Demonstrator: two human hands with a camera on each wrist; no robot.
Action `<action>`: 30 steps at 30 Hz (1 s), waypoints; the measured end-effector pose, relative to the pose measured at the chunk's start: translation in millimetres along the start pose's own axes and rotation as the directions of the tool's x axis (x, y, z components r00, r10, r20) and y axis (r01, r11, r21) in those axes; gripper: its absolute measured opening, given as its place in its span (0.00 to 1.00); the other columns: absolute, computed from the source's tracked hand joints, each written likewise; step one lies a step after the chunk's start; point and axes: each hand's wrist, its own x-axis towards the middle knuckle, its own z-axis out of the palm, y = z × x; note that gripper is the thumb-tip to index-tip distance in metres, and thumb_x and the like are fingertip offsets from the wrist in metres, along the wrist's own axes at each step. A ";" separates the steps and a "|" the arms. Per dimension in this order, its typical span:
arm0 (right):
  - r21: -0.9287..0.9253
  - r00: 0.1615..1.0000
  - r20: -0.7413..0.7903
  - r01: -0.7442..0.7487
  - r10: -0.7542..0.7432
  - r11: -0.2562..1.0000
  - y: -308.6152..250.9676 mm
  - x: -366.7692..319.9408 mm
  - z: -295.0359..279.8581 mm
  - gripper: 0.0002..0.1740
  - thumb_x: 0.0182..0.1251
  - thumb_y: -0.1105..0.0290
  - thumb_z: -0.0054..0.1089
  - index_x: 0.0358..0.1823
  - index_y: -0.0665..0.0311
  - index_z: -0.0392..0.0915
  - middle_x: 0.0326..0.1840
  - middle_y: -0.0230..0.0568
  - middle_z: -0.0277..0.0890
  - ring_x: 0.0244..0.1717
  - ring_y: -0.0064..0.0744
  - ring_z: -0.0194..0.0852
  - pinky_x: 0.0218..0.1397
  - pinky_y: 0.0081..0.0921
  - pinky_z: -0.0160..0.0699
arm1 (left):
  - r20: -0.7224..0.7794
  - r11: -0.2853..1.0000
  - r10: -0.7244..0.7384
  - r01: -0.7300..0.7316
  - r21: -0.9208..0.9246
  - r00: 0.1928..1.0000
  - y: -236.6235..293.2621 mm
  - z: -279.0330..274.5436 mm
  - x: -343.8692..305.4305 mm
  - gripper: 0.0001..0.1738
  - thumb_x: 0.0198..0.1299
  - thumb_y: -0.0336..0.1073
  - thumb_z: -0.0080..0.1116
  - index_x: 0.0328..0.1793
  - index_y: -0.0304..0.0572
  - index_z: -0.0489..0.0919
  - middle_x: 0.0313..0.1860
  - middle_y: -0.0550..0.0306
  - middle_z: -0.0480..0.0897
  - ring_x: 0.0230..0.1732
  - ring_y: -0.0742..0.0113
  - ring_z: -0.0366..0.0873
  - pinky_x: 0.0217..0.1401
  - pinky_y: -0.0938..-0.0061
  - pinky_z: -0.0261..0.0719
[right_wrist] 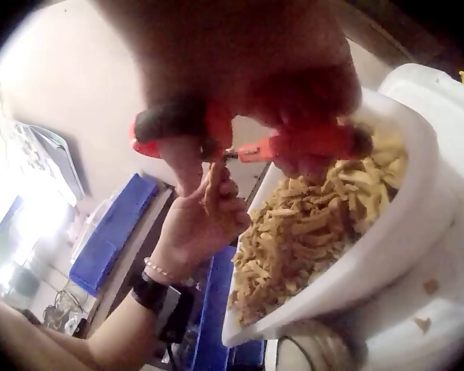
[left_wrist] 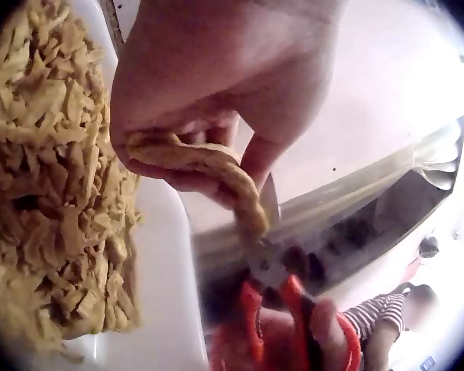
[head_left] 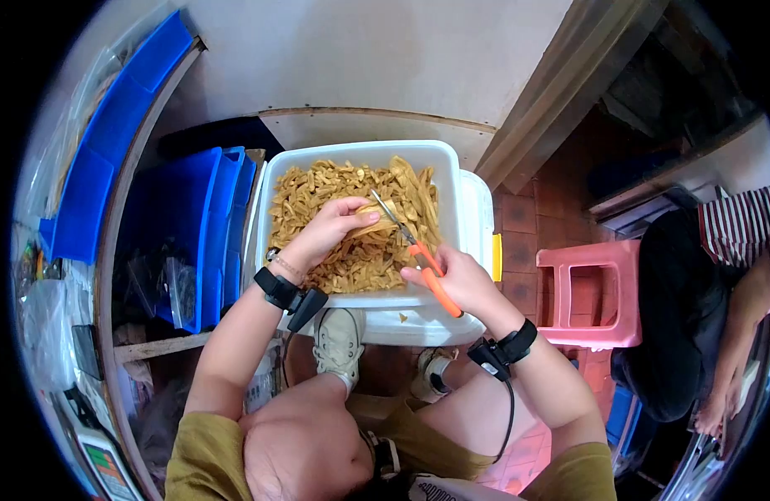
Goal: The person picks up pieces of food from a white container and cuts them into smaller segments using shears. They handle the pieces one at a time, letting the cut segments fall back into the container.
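Observation:
My left hand (head_left: 328, 227) grips a soft yellow-brown strip (left_wrist: 209, 158), with its free end sticking out past the fingers and thumb. Orange-handled scissors (head_left: 428, 263) are in my right hand (head_left: 464, 282), fingers in the handle loops. Their blades are at the strip, over the white tub (head_left: 360, 149). In the left wrist view the scissors' pivot (left_wrist: 264, 267) is close below the strip's end. A thick heap of similar cut yellow-brown pieces (head_left: 314, 185) fills much of the tub, with longer strips (head_left: 418, 188) along its right side.
Under the tub a white lid-like surface (head_left: 385, 331) holds a few scraps. Blue bins (head_left: 184, 250) stand at left, below a shelf with another blue bin (head_left: 88, 192). To the right are a pink stool (head_left: 606, 328) and a seated person in a striped top (head_left: 735, 224).

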 end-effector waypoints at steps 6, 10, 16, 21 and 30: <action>0.053 0.972 0.231 -0.043 0.030 0.998 0.7 3.5 -4.7 0.46 0.50 0.25 0.54 0.35 0.71 0.74 0.30 0.52 0.77 0.37 0.43 0.79 0.43 0.31 0.74 | -0.007 0.997 0.041 -0.041 -0.063 0.999 -9.8 0.5 3.0 0.15 0.66 0.37 0.54 0.54 0.37 0.77 0.46 0.65 0.81 0.46 0.79 0.75 0.52 0.82 0.71; 0.029 0.964 0.263 -0.039 0.030 0.999 4.2 5.3 -3.1 0.47 0.50 0.24 0.51 0.36 0.71 0.74 0.31 0.52 0.78 0.36 0.43 0.78 0.43 0.31 0.73 | 0.014 0.999 0.011 -0.010 -0.048 1.000 -9.2 0.8 2.8 0.15 0.67 0.38 0.53 0.54 0.37 0.78 0.46 0.64 0.81 0.47 0.79 0.75 0.52 0.82 0.71; 0.061 0.972 0.232 -0.050 0.035 0.997 0.7 2.4 -3.6 0.43 0.50 0.26 0.55 0.29 0.68 0.75 0.27 0.47 0.77 0.31 0.39 0.77 0.40 0.31 0.73 | 0.122 0.998 0.005 -0.013 0.065 0.992 -7.7 -0.2 2.7 0.15 0.67 0.39 0.54 0.52 0.36 0.78 0.43 0.66 0.81 0.43 0.81 0.74 0.49 0.83 0.71; 0.099 0.986 0.160 -0.057 0.041 0.993 4.2 3.1 0.3 0.39 0.48 0.29 0.61 0.19 0.66 0.72 0.18 0.42 0.73 0.22 0.35 0.71 0.32 0.30 0.72 | 0.086 0.998 -0.056 0.058 -0.014 0.995 2.4 2.4 -2.8 0.16 0.67 0.40 0.54 0.52 0.36 0.79 0.41 0.66 0.81 0.41 0.81 0.74 0.47 0.83 0.71; 0.043 0.996 0.083 -0.045 0.041 0.998 5.5 4.1 -0.6 0.32 0.52 0.40 0.68 0.19 0.61 0.67 0.14 0.31 0.67 0.15 0.22 0.66 0.21 0.22 0.66 | -0.237 0.958 0.068 -0.130 -0.256 0.969 -16.1 -31.7 10.8 0.10 0.66 0.38 0.53 0.47 0.39 0.76 0.39 0.64 0.79 0.41 0.78 0.76 0.46 0.82 0.73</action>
